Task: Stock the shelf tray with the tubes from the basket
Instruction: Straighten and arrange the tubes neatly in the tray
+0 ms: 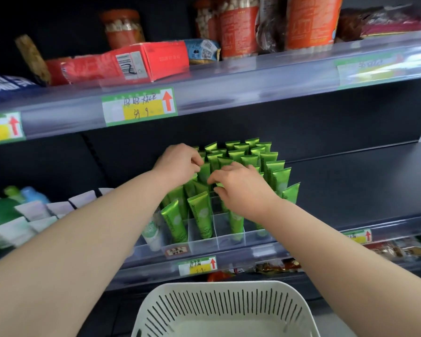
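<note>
Both hands are up at the tray (204, 242) on the middle shelf, in among the green tubes (238, 154) that stand cap-down in its clear cells. The left hand (180, 164) has its fingers (196, 164) curled, pinching the crimped top of one tube (204, 171) mid-row. The right hand (243, 190) has its fingers (216, 178) bent over the neighbouring tops, but whether it grips one or only steadies them I can't tell. The basket (219, 302) sits below, with no tubes in the part I can see. The trouble I'd expect is crowding. The back rows are packed tight and the front tubes lean, so a push at an angle could snag a divider or tip the neighbours over like dominoes. The front wall looks low, so a knocked tube might slide out and drop.
</note>
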`<state>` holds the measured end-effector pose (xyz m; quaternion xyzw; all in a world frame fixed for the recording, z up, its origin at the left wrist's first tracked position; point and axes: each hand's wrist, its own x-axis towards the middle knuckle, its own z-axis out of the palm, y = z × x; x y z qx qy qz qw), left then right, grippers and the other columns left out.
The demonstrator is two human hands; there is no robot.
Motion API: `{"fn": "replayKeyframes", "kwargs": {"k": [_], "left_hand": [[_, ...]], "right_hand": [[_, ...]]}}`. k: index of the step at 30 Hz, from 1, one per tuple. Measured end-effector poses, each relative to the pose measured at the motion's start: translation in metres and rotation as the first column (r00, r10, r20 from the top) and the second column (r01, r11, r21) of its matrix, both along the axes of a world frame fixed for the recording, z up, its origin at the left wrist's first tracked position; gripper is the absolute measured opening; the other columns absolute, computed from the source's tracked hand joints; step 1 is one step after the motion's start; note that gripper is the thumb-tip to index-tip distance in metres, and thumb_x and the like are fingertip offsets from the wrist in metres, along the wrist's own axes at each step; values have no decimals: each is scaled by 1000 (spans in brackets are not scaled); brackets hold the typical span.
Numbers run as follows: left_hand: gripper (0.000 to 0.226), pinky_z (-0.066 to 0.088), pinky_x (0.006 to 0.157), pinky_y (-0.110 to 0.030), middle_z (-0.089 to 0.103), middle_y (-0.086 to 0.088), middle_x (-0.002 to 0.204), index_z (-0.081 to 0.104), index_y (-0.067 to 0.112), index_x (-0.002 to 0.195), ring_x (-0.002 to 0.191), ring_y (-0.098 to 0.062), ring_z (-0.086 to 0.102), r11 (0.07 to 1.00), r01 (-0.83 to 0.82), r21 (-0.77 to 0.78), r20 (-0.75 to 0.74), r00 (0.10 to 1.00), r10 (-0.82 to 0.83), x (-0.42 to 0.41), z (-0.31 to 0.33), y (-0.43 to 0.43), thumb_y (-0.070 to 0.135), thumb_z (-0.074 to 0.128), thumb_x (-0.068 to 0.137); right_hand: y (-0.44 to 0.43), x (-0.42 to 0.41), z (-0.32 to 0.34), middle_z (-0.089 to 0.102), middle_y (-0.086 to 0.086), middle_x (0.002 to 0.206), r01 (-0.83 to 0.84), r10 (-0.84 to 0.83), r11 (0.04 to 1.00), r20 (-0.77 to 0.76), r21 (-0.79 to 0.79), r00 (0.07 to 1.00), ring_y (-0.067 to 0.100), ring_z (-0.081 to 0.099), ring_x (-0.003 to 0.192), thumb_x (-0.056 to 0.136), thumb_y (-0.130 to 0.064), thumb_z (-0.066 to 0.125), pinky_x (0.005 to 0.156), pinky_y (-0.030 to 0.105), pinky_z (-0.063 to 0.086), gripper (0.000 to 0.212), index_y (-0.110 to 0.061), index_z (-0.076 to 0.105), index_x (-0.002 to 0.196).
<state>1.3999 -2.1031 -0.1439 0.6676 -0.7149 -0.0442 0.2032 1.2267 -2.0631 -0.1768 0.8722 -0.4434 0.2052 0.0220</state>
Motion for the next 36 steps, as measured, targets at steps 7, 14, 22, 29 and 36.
{"fn": "replayKeyframes", "kwargs": {"k": [7, 14, 22, 29, 36], "left_hand": [[15, 53, 89, -33, 70, 5, 104, 75, 24, 99, 95, -13, 64, 1000, -15, -2, 5, 1000, 15, 29, -3, 16, 17, 68, 88], [18, 50, 92, -32, 68, 4, 115, 74, 21, 105, 102, -15, 62, 1000, 15, -14, -18, 1000, -15, 34, -6, 22, 16, 63, 92], [20, 52, 90, -36, 67, 2, 112, 72, 23, 107, 99, -16, 63, 999, 25, 39, -9, 1000, -25, 23, -17, 18, 13, 62, 92], [28, 49, 81, -29, 64, 2, 117, 69, 24, 115, 101, -18, 60, 993, 74, 86, 161, 983, -88, 12, -19, 11, 10, 62, 92], [27, 39, 66, -24, 69, 5, 104, 70, 24, 110, 83, -12, 56, 994, 37, 106, 290, 955, -67, 4, -27, 6, 7, 59, 91]], "right_hand": [[0, 36, -9, 58, -3, 114, -40, 37, 999, -144, -13, 989, 22, 41, 110, 97, -26, 48, 78, 36, 29, 24, -26, 63, 116], [2, 40, -10, 67, -4, 101, 30, -26, 999, -186, 22, 982, 22, 42, 105, 97, -24, 49, 82, 37, 29, 14, -26, 62, 103], [2, 37, -7, 66, -2, 97, 18, 5, 996, -258, 88, 966, 23, 44, 109, 98, -29, 48, 86, 40, 30, 17, -28, 63, 106], [-4, 12, -2, 66, -2, 102, 96, -84, 994, -193, 53, 978, 24, 46, 109, 99, -23, 41, 82, 38, 32, 22, -25, 60, 108], [-7, 2, -7, 65, -5, 111, 125, -122, 992, -150, 10, 981, 22, 46, 109, 89, -8, 46, 75, 33, 27, 35, -28, 59, 115]]}}
